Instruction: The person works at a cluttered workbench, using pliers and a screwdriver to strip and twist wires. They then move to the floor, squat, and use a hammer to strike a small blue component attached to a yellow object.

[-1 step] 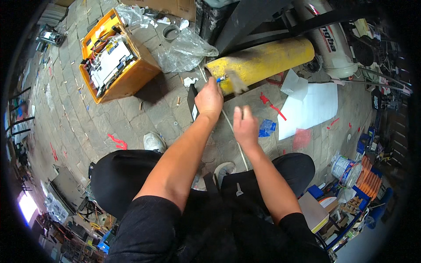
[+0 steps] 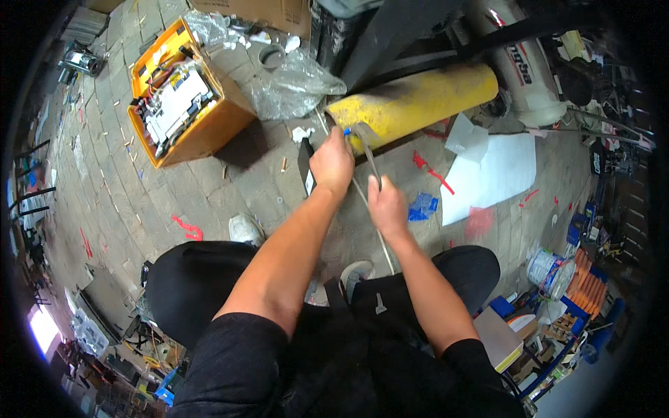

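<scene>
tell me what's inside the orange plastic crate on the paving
The orange plastic crate holds a white flat device with dark cables lying around it, filling most of the inside. Whatever lies beneath them, and the crate's floor, is covered.

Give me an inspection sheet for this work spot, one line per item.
Surface: grey paving stones with red paint marks and small scraps.
Job's things: long thin rod running from the yellow cylinder toward the person; flat metal tool beside it.
Clutter: orange crate of parts, clear plastic bag, white sheet, blue scrap.
Hands: left hand closed on the rod near the cylinder; right hand gripping the metal tool lower down.
Cables: wires inside the crate only.
Surroundings: cardboard box above, paint tin and stacked goods at right.
</scene>
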The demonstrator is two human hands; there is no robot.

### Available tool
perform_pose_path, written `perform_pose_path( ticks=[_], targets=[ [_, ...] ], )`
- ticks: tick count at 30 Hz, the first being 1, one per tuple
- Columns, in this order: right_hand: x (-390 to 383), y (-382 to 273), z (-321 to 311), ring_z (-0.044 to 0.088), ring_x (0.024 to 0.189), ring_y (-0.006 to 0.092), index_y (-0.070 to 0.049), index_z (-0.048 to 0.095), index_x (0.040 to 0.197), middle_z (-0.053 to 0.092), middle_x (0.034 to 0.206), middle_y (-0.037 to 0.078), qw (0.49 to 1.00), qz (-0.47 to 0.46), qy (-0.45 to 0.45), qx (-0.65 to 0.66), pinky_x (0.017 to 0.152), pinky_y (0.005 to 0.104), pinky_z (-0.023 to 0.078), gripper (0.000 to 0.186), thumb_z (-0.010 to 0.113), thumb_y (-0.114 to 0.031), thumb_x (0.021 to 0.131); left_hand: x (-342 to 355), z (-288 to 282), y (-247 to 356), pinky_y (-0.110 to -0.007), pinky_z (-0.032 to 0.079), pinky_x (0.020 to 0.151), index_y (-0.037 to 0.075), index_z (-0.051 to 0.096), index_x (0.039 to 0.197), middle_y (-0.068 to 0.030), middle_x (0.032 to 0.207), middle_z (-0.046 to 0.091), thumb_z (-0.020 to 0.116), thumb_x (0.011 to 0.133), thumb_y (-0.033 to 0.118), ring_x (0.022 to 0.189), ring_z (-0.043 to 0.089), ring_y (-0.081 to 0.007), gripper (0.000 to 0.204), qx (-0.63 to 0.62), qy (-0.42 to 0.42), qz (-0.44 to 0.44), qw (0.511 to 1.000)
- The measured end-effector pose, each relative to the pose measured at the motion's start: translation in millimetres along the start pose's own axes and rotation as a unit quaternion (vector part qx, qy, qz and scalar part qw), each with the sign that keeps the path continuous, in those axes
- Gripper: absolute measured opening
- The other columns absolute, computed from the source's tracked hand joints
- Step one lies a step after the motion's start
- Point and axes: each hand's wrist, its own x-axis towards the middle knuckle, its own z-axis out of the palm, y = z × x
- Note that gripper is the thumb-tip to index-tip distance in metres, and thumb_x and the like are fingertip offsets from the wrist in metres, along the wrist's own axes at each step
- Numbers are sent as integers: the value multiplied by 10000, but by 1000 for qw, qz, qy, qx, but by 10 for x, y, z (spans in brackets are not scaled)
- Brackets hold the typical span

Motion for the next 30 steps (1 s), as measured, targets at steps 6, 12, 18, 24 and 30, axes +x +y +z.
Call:
perform_pose_path(
  ticks=[6, 12, 18, 24, 30],
  targets=[
    [-9, -105, -284, 640, 751, 507, -39, 603, 912, 663, 778, 263, 992, -21, 48, 119, 649, 561, 486, 362, 554, -361, 1071, 32, -58, -3, -579, 550, 761, 90, 549, 1078, -207, 976, 731, 556, 1032, 282, 870, 699, -465, 197, -3, -9, -3, 1000],
    [-108, 27, -346, 632, 759, 510, -10, 621, 942, 651, 780, 258, 989, 24, -11, 147, 654, 541, 479, 400, 548, -380, 1077, 139, -137, -67, -560, 536, 803, 44, 641, 1019, -282, 928, 707, 621, 997, 279, 904, 675, -498, 236, -53, -35, -10, 998],
    [-90, 7, -249, 646, 773, 486, -4, 610, 916, 667, 789, 248, 987, 36, -13, 155, 674, 526, 487, 425, 570, -401, 1064, 373, -115, -273, -508, 547, 823, -17, 699, 958, -286, 918, 710, 669, 971, 259, 903, 689, -477, 278, -86, -68, 35, 993],
    [-88, -11, -247, 652, 740, 465, -4, 611, 887, 668, 766, 236, 985, 64, -33, 155, 659, 517, 495, 442, 627, -422, 1030, 419, -177, -251, -490, 546, 835, -28, 715, 938, -272, 916, 721, 682, 957, 275, 891, 703, -453, 305, -84, -98, 10, 992],
    [-75, -9, -107, 665, 705, 460, -47, 634, 882, 684, 741, 221, 990, 63, -18, 125, 635, 541, 497, 437, 621, -462, 1019, 490, -200, -256, -483, 543, 870, -29, 730, 988, -279, 956, 728, 684, 953, 277, 939, 704, -453, 311, -63, -123, 17, 990]
  ],
)
